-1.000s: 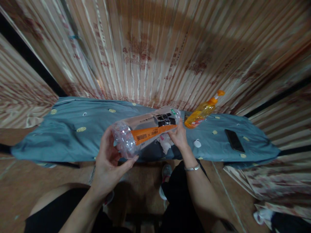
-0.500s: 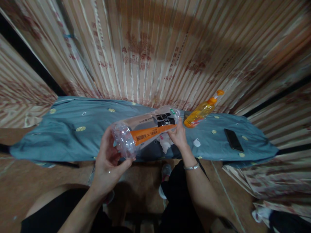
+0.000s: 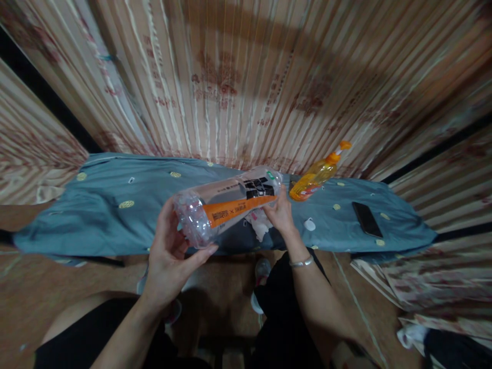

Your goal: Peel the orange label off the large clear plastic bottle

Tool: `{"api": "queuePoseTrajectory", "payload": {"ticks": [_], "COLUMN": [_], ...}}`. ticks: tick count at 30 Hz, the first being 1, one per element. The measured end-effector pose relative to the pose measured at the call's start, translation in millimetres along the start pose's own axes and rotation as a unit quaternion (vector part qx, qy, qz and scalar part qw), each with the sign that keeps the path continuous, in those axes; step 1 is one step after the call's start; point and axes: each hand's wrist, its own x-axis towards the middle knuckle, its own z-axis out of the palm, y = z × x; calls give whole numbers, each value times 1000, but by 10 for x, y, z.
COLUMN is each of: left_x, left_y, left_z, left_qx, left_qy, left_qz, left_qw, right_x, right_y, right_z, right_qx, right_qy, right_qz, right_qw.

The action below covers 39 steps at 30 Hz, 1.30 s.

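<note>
A large clear plastic bottle with an orange and black label lies nearly sideways between my hands, above the cloth-covered table. Its broad base points left and toward me. My left hand is curled around that base, thumb below it. At the other end, my right hand grips the narrower part; some of its fingers are hidden behind the bottle. Beneath the bottle, close to my right hand, lies a crumpled whitish piece with a pink mark. A small white round object rests right of my right wrist.
A pump bottle of orange-yellow liquid stands at the back right of the blue-green cloth. Farther right lies a black phone. A pleated curtain hangs directly behind the table, with dark poles at both sides.
The whole view has shifted slightly. Both hands keep hold of the bottle in almost the same position; my left thumb sits slightly farther right along the base.
</note>
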Motion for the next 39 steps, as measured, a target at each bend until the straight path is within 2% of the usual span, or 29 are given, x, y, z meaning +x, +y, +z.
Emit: {"api": "queuePoseTrajectory", "payload": {"ticks": [6, 12, 20, 32, 39], "left_x": [13, 10, 10, 7, -7], "left_y": [-14, 3, -17, 0, 49], "left_z": [2, -16, -38, -29, -18], "left_qx": [-11, 3, -9, 1, -12], "left_qy": [3, 9, 16, 24, 18], "left_qz": [17, 8, 9, 2, 4], "left_qw": [1000, 1000, 1000, 1000, 1000], "right_x": [-3, 3, 0, 8, -8], "right_y": [7, 27, 56, 94, 20], "right_z": [-1, -1, 22, 26, 9], "right_qx": [-16, -22, -32, -5, 1], "right_qy": [-2, -5, -6, -11, -5], "right_qz": [1, -9, 9, -54, -43], "right_qw": [1000, 1000, 999, 998, 999]}}
